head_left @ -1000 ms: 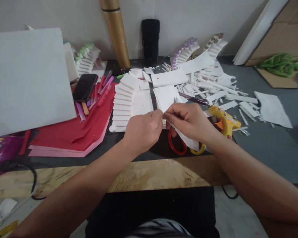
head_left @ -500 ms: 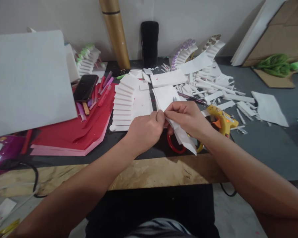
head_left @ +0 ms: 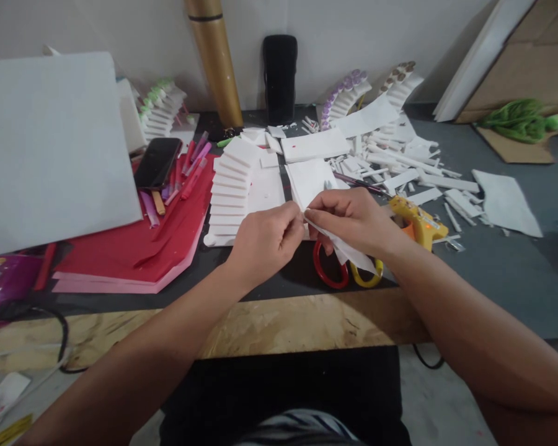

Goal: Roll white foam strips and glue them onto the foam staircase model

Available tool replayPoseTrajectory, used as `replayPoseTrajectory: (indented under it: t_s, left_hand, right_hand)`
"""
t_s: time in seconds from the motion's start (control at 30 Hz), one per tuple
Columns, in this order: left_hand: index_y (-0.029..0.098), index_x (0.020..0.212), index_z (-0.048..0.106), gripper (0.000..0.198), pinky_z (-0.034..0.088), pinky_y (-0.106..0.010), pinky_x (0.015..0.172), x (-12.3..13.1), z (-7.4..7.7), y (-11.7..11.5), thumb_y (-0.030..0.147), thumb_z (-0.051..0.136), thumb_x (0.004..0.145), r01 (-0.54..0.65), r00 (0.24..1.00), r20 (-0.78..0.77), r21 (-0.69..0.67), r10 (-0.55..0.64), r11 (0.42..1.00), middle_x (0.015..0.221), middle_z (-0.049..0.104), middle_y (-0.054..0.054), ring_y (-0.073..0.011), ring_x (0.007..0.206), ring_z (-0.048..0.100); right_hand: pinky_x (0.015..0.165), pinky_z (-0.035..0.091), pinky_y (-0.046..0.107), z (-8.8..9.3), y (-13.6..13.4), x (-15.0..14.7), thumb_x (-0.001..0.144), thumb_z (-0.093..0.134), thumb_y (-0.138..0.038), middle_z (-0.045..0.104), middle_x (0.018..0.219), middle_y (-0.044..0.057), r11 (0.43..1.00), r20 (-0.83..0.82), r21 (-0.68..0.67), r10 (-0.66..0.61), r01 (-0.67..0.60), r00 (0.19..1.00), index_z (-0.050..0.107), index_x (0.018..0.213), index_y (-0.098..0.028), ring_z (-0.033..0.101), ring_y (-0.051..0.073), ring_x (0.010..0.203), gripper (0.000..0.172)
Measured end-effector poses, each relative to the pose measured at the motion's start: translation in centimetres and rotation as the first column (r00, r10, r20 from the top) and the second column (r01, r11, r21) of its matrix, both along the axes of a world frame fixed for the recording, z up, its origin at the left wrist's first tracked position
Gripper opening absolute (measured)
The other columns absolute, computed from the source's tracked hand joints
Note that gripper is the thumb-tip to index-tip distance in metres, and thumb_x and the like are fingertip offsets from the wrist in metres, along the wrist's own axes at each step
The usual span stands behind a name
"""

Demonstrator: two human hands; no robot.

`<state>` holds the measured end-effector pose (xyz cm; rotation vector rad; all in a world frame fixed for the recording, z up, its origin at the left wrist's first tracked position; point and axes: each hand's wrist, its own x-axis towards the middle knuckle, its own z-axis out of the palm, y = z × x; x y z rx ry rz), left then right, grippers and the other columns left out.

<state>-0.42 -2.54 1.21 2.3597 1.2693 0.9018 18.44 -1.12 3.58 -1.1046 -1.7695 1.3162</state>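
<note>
My left hand (head_left: pixel 270 240) is closed in a pinch at the tip of a strip of white paper (head_left: pixel 353 255), where my fingers hide the end. Thumb and fingers of my right hand (head_left: pixel 351 218) are closed on the same strip, which hangs down to the right. Below it lie scissors with a red handle loop (head_left: pixel 317 263) and a yellow one. A curved white paper staircase (head_left: pixel 230 201) stands beside my left hand. Just beyond my fingers is a stack of white paper (head_left: pixel 309 176).
A yellow glue gun (head_left: pixel 423 224) lies right of my right hand. White scraps (head_left: pixel 400 158) spread behind it. To the left are red sheets (head_left: pixel 121 251), a phone (head_left: pixel 158 162), markers (head_left: pixel 195 164) and a large white board (head_left: pixel 51 148). A gold tube (head_left: pixel 218 68) leans on the wall.
My left hand has shifted slightly left and down, with its fingers curled tighter. The strip's hanging end has swung a little right and up, uncovering more of the scissors' handles.
</note>
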Motion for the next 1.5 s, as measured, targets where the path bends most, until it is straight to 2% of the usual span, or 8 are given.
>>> replayPoseTrajectory:
  t_s: [0.13, 0.3, 0.7, 0.83, 0.93, 1.07, 1.3, 1.5]
  left_hand:
    - [0.019, 0.079, 0.054, 0.026, 0.027, -0.029, 0.055, 0.5, -0.2, -0.1, 0.026, 0.042, 0.100, -0.050, 0.982, -0.177, 0.131, 0.073, 0.990, 0.068, 0.061, -0.001, -0.0138, 0.058, 0.053]
    - [0.016, 0.093, 0.062, 0.025, 0.018, -0.034, 0.051, 1.1, -0.1, -0.4, 0.022, 0.039, 0.101, -0.026, 0.828, -0.517, 0.353, 0.218, 0.935, 0.078, 0.067, -0.009, -0.0210, 0.057, 0.059]
    - [0.009, 0.113, 0.062, 0.030, 0.040, -0.033, 0.054, 1.1, 0.0, -0.6, 0.005, 0.040, 0.093, 0.052, 0.773, -0.608, 0.347, 0.182, 0.937, 0.090, 0.068, -0.013, -0.0227, 0.067, 0.066]
    - [0.006, 0.123, 0.061, 0.032, 0.046, -0.035, 0.059, 0.9, -0.1, -0.4, 0.015, 0.040, 0.100, 0.030, 0.853, -0.513, 0.231, 0.096, 0.973, 0.103, 0.071, -0.016, -0.0244, 0.076, 0.069]
    - [0.010, 0.118, 0.066, 0.035, 0.052, -0.033, 0.075, 0.4, -0.1, 0.1, 0.025, 0.036, 0.107, 0.048, 0.980, -0.198, 0.093, -0.029, 0.995, 0.102, 0.072, -0.012, -0.0225, 0.090, 0.069]
    - [0.016, 0.121, 0.069, 0.032, 0.051, -0.029, 0.082, -0.1, -0.1, 0.6, 0.024, 0.042, 0.107, 0.133, 0.985, 0.103, 0.052, -0.138, 0.990, 0.096, 0.072, -0.007, -0.0178, 0.093, 0.067]
    - [0.018, 0.126, 0.070, 0.032, 0.050, -0.029, 0.079, -0.2, -0.2, 0.8, 0.025, 0.046, 0.105, 0.170, 0.974, 0.151, 0.025, -0.171, 0.985, 0.084, 0.068, -0.004, -0.0164, 0.086, 0.065]
    - [0.012, 0.130, 0.066, 0.036, 0.052, -0.030, 0.079, -0.4, -0.5, 0.7, 0.023, 0.043, 0.104, 0.149, 0.989, 0.002, 0.099, -0.150, 0.984, 0.096, 0.071, -0.009, -0.0182, 0.088, 0.067]
  right_hand:
    - [0.038, 0.039, 0.018, -0.2, -0.5, -0.3, 0.088, 0.061, -0.022, 0.058, 0.045, -0.005, 0.990, 0.119, 0.120, -0.090, 0.076, 0.989, 0.064, 0.069, -0.016, 0.052, 0.007, 0.034, 0.020]
    - [0.044, 0.045, 0.018, -0.1, -0.8, -0.2, 0.087, 0.057, -0.014, 0.062, 0.045, -0.003, 0.983, 0.162, 0.171, -0.095, 0.067, 0.982, 0.067, 0.069, -0.016, 0.062, 0.010, 0.041, 0.021]
    - [0.044, 0.052, 0.023, -0.3, -0.3, -0.7, 0.076, 0.080, -0.035, 0.072, 0.058, 0.003, 0.987, -0.078, -0.063, -0.151, 0.147, 0.985, 0.064, 0.061, -0.018, 0.066, 0.015, 0.048, 0.028]
    - [0.048, 0.057, 0.024, -0.2, -0.3, -0.6, 0.076, 0.080, -0.031, 0.072, 0.060, 0.003, 0.979, -0.127, -0.132, -0.169, 0.153, 0.977, 0.065, 0.064, -0.017, 0.069, 0.016, 0.051, 0.024]
    - [0.050, 0.059, 0.025, -0.1, -0.4, -0.4, 0.079, 0.077, -0.028, 0.073, 0.062, 0.004, 0.986, -0.116, -0.117, -0.132, 0.118, 0.984, 0.066, 0.067, -0.017, 0.071, 0.017, 0.054, 0.019]
    - [0.052, 0.060, 0.026, 0.0, -0.5, -0.1, 0.081, 0.076, -0.028, 0.074, 0.064, 0.003, 0.996, -0.103, -0.061, -0.074, 0.068, 0.992, 0.070, 0.072, -0.017, 0.072, 0.018, 0.056, 0.016]
    - [0.056, 0.061, 0.027, 0.1, -0.3, 0.1, 0.087, 0.072, -0.034, 0.076, 0.070, 0.004, 1.000, -0.100, -0.005, -0.027, 0.027, 0.995, 0.074, 0.080, -0.016, 0.073, 0.017, 0.060, 0.019]
    - [0.053, 0.051, 0.025, -0.4, 0.0, 0.3, 0.090, 0.066, -0.031, 0.072, 0.066, 0.003, 0.994, 0.033, 0.106, -0.016, 0.013, 0.999, 0.071, 0.079, -0.014, 0.067, 0.015, 0.058, 0.021]
